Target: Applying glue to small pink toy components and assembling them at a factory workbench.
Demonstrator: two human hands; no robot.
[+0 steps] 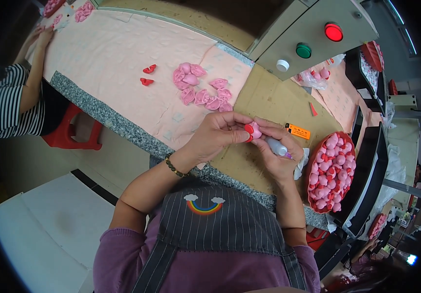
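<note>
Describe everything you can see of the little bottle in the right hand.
The bottle is small, with a pale, translucent body that looks like plastic and a purple tip. It lies slanted in the right hand, between thumb and fingers, which hide part of it. Its purple end points to the person's right and slightly back toward the body; the other end lies near the pink piece at the fingertips. How full it is cannot be told.
</note>
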